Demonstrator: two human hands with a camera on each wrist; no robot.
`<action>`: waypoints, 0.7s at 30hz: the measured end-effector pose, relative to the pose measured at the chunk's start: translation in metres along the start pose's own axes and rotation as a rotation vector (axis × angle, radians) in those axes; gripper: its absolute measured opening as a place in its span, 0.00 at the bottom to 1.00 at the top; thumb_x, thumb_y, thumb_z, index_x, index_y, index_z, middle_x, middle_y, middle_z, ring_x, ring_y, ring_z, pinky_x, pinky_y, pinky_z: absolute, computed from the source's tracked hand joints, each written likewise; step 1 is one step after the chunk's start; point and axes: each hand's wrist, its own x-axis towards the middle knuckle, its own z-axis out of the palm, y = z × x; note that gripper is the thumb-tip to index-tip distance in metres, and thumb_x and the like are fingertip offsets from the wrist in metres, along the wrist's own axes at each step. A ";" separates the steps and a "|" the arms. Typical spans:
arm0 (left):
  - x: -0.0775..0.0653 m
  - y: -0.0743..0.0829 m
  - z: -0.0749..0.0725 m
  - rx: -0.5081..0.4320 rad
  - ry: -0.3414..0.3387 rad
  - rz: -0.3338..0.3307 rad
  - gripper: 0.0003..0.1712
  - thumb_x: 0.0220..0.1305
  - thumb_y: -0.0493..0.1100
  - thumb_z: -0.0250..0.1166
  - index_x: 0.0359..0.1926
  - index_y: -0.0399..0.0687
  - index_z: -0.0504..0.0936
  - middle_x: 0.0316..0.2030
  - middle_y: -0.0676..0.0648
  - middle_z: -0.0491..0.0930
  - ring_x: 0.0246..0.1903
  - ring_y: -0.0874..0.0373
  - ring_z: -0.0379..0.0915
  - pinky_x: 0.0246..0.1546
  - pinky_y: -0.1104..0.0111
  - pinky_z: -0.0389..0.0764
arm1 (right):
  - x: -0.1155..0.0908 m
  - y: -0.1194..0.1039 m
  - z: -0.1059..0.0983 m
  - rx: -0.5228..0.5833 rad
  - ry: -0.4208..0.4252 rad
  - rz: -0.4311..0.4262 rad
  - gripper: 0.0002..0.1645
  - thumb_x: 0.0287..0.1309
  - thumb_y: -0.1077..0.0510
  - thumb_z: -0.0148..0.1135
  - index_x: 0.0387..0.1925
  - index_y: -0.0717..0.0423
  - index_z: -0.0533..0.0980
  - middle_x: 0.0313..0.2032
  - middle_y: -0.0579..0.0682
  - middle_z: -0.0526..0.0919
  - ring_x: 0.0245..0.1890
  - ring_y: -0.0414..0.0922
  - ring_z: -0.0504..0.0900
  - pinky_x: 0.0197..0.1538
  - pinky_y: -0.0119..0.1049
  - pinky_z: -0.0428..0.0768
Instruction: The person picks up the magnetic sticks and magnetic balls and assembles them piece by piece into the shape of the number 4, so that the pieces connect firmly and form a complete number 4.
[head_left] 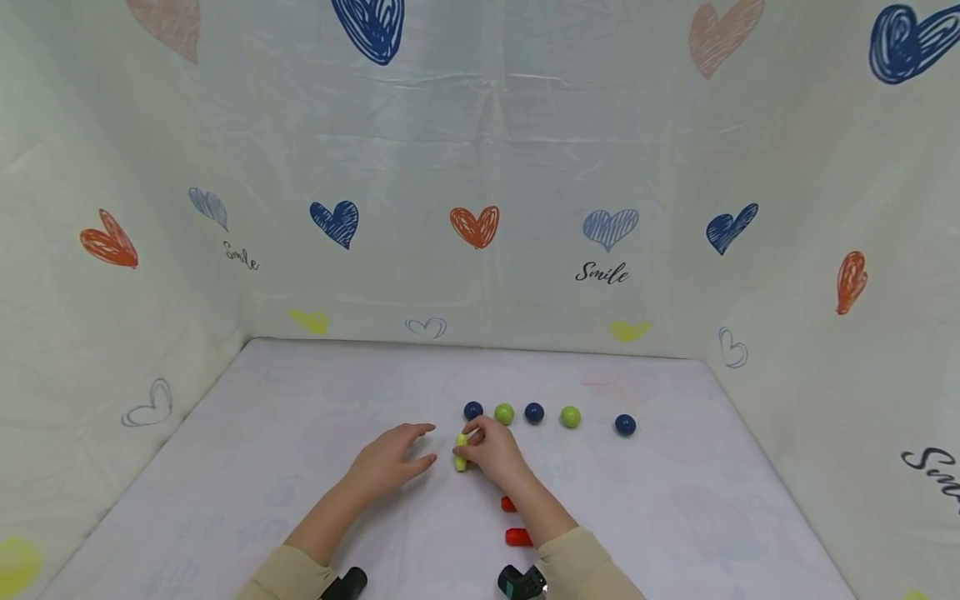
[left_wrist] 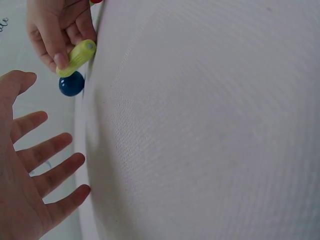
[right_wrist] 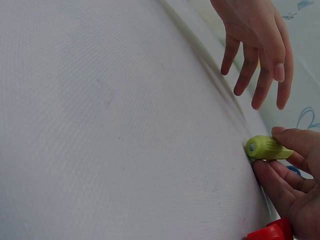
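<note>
My right hand (head_left: 495, 450) pinches a short yellow-green plastic piece (head_left: 461, 454) between thumb and fingers, low over the table. In the right wrist view the piece (right_wrist: 267, 148) shows ribbed sides and a small grey spot at one end; its exact kind is unclear. My left hand (head_left: 386, 462) hovers to the left with fingers spread and holds nothing. Beyond the right hand is a row of balls: a dark blue ball (head_left: 472, 410), a green ball (head_left: 504, 413), another blue ball (head_left: 534, 413), another green ball (head_left: 571, 417) and, farther right, a blue ball (head_left: 626, 425).
Two red pieces lie by the right forearm, a far red piece (head_left: 508, 504) and a near red piece (head_left: 517, 537), both partly hidden by it. A white cloth covers the table (head_left: 652, 508). A curtain (head_left: 525, 150) printed with hearts surrounds it at the back and sides.
</note>
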 end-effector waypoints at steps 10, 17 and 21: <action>0.001 -0.001 0.001 0.002 0.009 0.020 0.27 0.63 0.51 0.66 0.61 0.47 0.76 0.57 0.44 0.76 0.58 0.46 0.71 0.56 0.51 0.71 | 0.002 -0.001 0.001 -0.019 0.010 0.026 0.15 0.51 0.64 0.72 0.39 0.60 0.76 0.28 0.50 0.76 0.25 0.43 0.77 0.30 0.34 0.80; 0.003 -0.002 0.001 0.007 0.006 0.021 0.27 0.63 0.51 0.66 0.61 0.47 0.76 0.57 0.44 0.76 0.59 0.46 0.71 0.56 0.52 0.71 | 0.003 -0.001 0.001 -0.020 0.001 0.021 0.14 0.51 0.65 0.72 0.38 0.61 0.77 0.28 0.50 0.76 0.25 0.43 0.76 0.30 0.34 0.81; 0.004 0.000 0.000 0.010 -0.002 0.010 0.28 0.63 0.51 0.66 0.61 0.47 0.76 0.58 0.44 0.76 0.59 0.46 0.70 0.57 0.52 0.70 | 0.003 -0.001 0.000 -0.031 -0.008 0.030 0.14 0.51 0.64 0.72 0.39 0.60 0.77 0.28 0.50 0.76 0.26 0.43 0.76 0.31 0.35 0.80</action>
